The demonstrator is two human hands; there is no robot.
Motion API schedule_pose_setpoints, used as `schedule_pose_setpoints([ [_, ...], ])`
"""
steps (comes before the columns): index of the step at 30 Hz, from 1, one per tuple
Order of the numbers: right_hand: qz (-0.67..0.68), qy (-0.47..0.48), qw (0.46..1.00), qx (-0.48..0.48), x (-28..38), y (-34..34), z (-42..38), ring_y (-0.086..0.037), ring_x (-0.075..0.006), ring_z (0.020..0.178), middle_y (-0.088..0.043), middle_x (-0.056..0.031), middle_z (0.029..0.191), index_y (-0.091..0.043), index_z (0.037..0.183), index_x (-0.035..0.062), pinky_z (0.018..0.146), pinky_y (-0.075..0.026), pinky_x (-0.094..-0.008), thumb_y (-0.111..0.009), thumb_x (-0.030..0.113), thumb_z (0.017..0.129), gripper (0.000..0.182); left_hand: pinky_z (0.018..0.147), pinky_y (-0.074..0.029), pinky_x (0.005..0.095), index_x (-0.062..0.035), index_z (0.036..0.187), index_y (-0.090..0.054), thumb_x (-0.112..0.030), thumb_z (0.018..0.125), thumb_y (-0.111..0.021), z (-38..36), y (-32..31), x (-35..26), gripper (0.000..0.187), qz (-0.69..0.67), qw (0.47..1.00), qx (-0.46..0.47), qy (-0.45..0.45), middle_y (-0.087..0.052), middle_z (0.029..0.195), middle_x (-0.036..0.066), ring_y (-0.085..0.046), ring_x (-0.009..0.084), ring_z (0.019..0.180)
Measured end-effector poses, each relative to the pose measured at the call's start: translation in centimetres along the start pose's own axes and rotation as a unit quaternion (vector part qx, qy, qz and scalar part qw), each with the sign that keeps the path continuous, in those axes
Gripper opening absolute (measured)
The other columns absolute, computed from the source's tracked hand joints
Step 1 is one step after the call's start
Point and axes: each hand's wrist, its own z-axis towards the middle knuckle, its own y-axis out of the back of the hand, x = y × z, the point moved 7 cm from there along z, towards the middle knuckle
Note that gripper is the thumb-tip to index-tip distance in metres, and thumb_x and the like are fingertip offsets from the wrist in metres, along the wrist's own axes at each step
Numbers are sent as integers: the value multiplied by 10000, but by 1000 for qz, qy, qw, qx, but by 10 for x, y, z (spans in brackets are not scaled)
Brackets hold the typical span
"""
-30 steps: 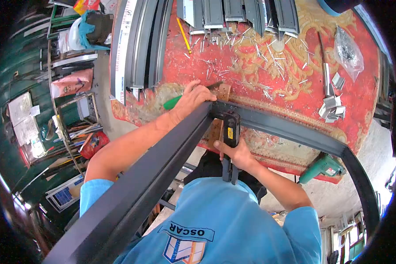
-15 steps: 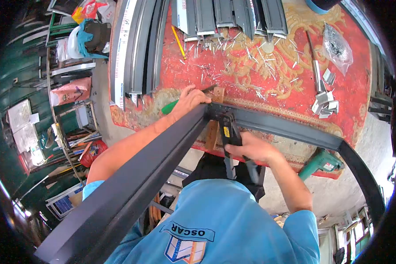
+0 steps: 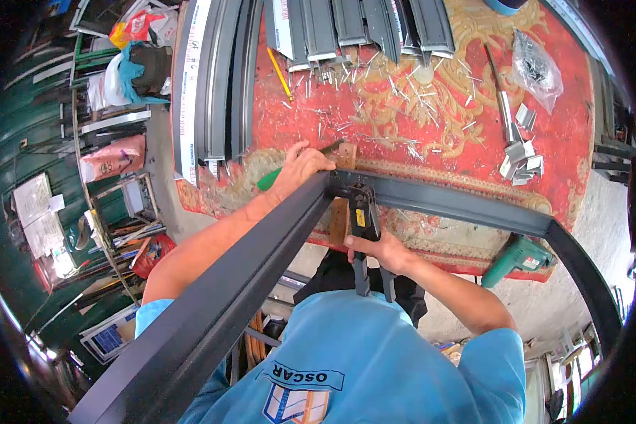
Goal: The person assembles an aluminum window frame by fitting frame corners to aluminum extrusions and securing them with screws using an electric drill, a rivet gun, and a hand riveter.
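A dark grey metal frame [image 3: 212, 272] spans the view, its corner over the near edge of the carpet-covered table. My left hand [image 3: 304, 169] is closed on that corner from the left side. In my right hand [image 3: 381, 252] is a black hand riveter [image 3: 361, 215] with a yellow label. The riveter's head meets the inner side of the corner, and its two handles point towards my body. Under the corner lies a wooden block [image 3: 339, 221]. A green-handled tool [image 3: 267, 181] sits beside my left hand, partly hidden by it.
Grey metal profiles [image 3: 318, 32] lie at the table's far side. Across the red carpet [image 3: 297, 127] are several thin metal pins, a yellow pencil [image 3: 280, 74], small metal brackets [image 3: 521, 161] and a plastic bag [image 3: 536, 71]. A green power drill [image 3: 519, 260] rests at the near right edge.
The riveter's handles have come closer together, and my right hand has shifted slightly left along them. My left hand stays on the corner. The whole view has shifted a little.
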Motion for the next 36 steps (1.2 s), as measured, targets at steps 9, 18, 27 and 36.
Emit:
schedule_pose_setpoints([
  [9, -54, -42, 996, -61, 41, 20, -34, -605, -145, 608, -624, -45, 659, -648, 851, 44, 588, -491, -328, -739, 459, 837, 425, 1110, -278, 512, -94, 1162, -562, -167, 840, -631, -2, -2, 2, 338, 5, 1000, 14, 8, -579, 1043, 65, -571, 234, 1079],
  [18, -531, 115, 747, -383, 178, 56, -115, -659, -405, 856, -676, -221, 864, -610, 1043, 11, 759, -513, -489, -740, 246, 745, 400, 1051, -357, 497, -111, 1093, -638, -332, 681, -840, 14, 18, -30, 509, 78, 996, -24, 32, -616, 1007, 58, -593, 270, 1027],
  [27, -682, 148, 561, -446, 156, 116, -30, -597, -344, 1121, -597, -194, 1217, -670, 1021, 21, 935, -461, -513, -708, 191, 735, 335, 896, -444, 470, -116, 1019, -695, -338, 634, -861, 23, 45, -66, 475, 135, 988, -30, 71, -663, 990, 91, -608, 332, 963],
  [36, -488, 265, 716, -422, 99, 37, -174, -573, -375, 1090, -568, -205, 1134, -586, 1171, 7, 921, -482, -438, -694, 266, 841, 433, 977, -424, 430, -117, 1118, -657, -320, 664, -865, -1, 24, -37, 539, 47, 995, -87, 21, -654, 1066, 52, -598, 272, 1034],
])
